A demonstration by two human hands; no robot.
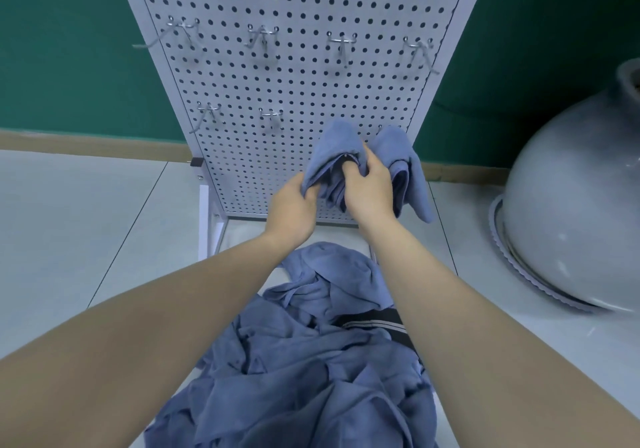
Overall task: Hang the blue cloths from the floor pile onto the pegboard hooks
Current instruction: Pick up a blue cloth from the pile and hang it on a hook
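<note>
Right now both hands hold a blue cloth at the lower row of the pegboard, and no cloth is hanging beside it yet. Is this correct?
Not quite. The head view shows both hands, left hand and right hand, gripping a blue cloth at the pegboard, but a second cloth already hangs just to its right.

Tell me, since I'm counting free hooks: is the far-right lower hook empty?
Occupied. A blue cloth drapes over it, beside the one both hands work.

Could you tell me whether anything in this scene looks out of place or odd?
One thing: a dark striped fabric lies in the pile of blue cloths on the floor, beside the right forearm, unlike the plain blue around it. Several empty hooks in the upper row sit splayed at angles rather than straight.
</note>
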